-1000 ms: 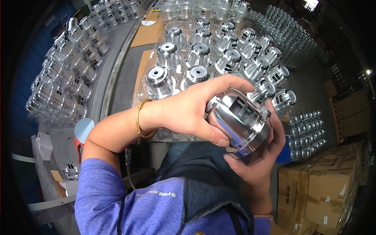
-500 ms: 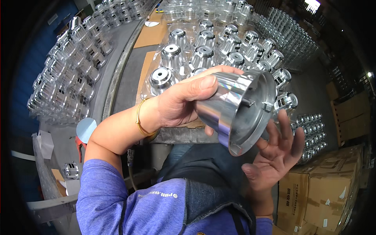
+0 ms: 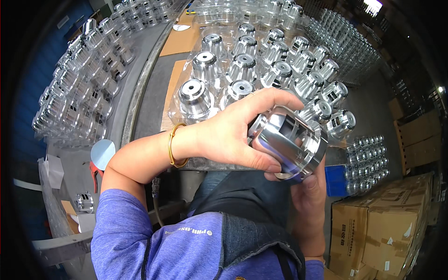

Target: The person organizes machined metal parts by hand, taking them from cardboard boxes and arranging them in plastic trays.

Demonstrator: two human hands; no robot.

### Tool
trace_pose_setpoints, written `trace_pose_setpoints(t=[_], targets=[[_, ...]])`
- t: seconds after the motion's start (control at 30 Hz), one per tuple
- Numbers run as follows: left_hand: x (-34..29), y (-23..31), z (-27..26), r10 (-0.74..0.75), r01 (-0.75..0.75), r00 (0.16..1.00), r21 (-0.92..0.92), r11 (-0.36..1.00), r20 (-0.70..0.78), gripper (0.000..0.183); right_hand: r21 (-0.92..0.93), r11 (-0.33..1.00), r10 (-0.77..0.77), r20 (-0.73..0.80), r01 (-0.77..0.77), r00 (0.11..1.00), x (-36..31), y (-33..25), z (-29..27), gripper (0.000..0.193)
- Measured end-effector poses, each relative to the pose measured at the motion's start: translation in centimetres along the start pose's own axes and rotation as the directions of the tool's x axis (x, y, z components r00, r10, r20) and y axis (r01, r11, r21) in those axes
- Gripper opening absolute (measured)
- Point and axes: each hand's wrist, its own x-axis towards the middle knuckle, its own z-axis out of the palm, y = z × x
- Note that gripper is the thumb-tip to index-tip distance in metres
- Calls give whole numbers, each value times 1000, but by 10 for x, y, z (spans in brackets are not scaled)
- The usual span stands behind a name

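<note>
A polished metal cup-shaped housing with rectangular cut-outs in its side is held in front of me over the table's near edge. My left hand wraps round it from the left, thumb on the near side and fingers over the top. The narrower end points to the upper left, the wide rim to the lower right. My right hand grips that rim from below; most of its fingers are hidden behind the housing. Just beyond my hands, similar housings stand narrow end up in a clear plastic tray.
More trayed housings are stacked at the left, with others at the far right. Cardboard boxes and a blue bin are at the lower right. A red-handled tool and a single housing lie lower left.
The housing has been turned: its open mouth faced right and now its side with the cut-outs shows. My right hand, earlier open beside it, has closed on the rim.
</note>
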Motion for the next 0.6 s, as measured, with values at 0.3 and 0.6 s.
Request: trace_pose_setpoints(t=[0.3,0.6], targets=[[4,0,1,93,-108,992,178,978,87,83,34,997,-71,-30,72,997,3,2,-3,112],[0,-10,9,124,-134,988,113,984,95,83,-364,832,-430,53,419,901,-2,6,-1,105]])
